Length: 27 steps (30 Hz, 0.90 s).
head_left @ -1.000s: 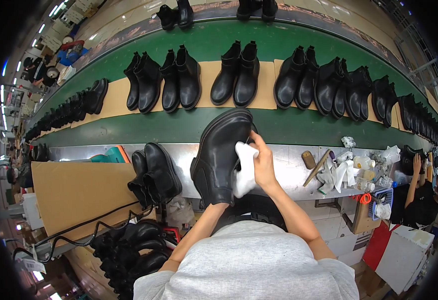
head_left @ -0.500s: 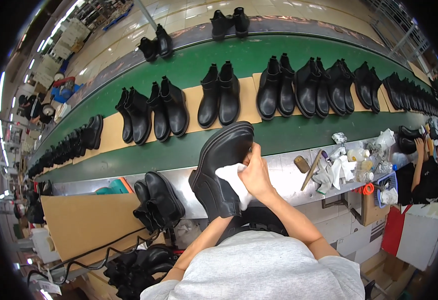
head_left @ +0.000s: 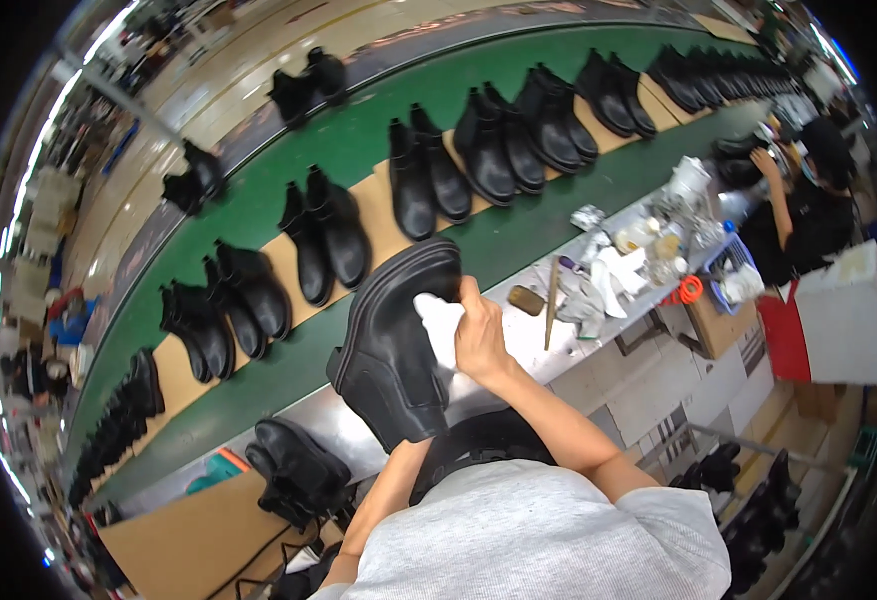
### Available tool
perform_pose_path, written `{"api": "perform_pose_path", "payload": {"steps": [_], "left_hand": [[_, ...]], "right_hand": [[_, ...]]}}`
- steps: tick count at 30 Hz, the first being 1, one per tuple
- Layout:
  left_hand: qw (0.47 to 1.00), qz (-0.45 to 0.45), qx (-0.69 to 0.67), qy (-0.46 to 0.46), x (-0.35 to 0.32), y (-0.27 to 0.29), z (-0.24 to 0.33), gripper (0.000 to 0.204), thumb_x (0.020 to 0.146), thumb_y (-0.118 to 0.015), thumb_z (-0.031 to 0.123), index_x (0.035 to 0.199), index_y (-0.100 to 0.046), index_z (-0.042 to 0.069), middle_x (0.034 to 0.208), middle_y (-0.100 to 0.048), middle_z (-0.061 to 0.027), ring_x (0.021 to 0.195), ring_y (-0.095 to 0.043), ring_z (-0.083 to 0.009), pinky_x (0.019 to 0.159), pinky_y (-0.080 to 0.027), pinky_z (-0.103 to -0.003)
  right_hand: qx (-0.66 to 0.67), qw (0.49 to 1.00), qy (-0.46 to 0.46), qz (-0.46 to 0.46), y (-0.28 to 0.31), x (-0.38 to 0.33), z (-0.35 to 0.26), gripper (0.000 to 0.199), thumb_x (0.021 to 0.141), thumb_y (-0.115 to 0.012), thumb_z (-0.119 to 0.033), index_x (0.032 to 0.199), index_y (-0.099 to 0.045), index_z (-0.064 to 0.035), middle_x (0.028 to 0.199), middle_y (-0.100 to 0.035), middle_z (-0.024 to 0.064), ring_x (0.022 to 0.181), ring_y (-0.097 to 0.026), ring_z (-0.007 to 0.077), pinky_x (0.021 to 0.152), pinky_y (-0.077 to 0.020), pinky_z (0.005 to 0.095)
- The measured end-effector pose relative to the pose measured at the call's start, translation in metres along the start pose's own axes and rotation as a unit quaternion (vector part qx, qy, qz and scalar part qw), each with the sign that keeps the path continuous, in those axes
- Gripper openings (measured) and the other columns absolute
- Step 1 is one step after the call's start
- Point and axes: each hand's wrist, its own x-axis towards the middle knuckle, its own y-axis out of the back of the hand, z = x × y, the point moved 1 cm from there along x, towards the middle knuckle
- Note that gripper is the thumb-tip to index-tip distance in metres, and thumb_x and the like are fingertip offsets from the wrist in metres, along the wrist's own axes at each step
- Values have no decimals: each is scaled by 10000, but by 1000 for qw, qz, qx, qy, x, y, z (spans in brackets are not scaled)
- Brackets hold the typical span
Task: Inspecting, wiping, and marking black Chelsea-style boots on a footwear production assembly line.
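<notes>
A black ankle boot point(head_left: 383, 335) is held up in front of me, tilted, its toe pointing up and to the right and its sole edge facing left. My left hand point(head_left: 410, 458) reaches into the boot's opening from below and bears it; only the wrist shows, the fingers being hidden inside. Pinched in my right hand point(head_left: 480, 335) is a white cloth point(head_left: 440, 322), pressed against the boot's upper at the right side. Below and left of this boot, a pair of black boots point(head_left: 296, 465) lies on the metal ledge point(head_left: 363, 440).
Pairs of black boots point(head_left: 328, 230) stand on cardboard along a green conveyor point(head_left: 378, 285). To the right lie a brown block point(head_left: 526, 300), a stick point(head_left: 552, 305), grey rags point(head_left: 583, 308), bottles and a blue basket point(head_left: 728, 265). A co-worker point(head_left: 808, 215) sits beyond. Cardboard point(head_left: 183, 535) leans lower left.
The whole view has turned, tilting the conveyor and its boots. My right hand has shifted the cloth along the boot's upper toward the toe. The left hand still bears the boot.
</notes>
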Motion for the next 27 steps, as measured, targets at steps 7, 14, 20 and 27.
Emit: {"api": "perform_pose_path", "payload": {"steps": [7, 14, 20, 27], "left_hand": [[988, 14, -132, 73, 9, -13, -24, 406, 915, -518, 231, 1260, -452, 27, 1186, -531, -59, 1054, -513, -144, 910, -391, -243], [967, 37, -223, 115, 19, -22, 6, 333, 894, -561, 262, 1144, -530, 43, 995, -582, -27, 828, -553, -100, 746, -437, -223], [966, 39, -213, 142, 29, -38, -6, 257, 885, -561, 173, 1128, -539, 91, 933, -598, -7, 666, -525, -72, 570, -417, -207], [994, 44, -87, 58, 41, -19, -27, 315, 870, -603, 220, 1140, -543, 70, 979, -591, -19, 830, -554, -107, 725, -441, -231]], "right_hand": [[-52, 989, -104, 87, 19, -19, 121, 260, 762, -554, 2, 1009, -476, 6, 890, -572, 215, 829, -563, 402, 710, -444, 437], [-351, 901, -220, 133, 135, 14, 185, 546, 717, -614, -39, 1222, -407, -34, 1175, -453, 189, 1021, -492, 395, 854, -449, 447], [-436, 875, -104, 184, 210, 30, 241, 199, 797, -475, -64, 939, -599, 1, 790, -626, 212, 712, -617, 378, 637, -481, 468], [-397, 858, -326, -13, 281, -8, 118, 171, 739, -657, -140, 759, -640, 28, 579, -583, 134, 534, -552, 273, 539, -423, 375]]}}
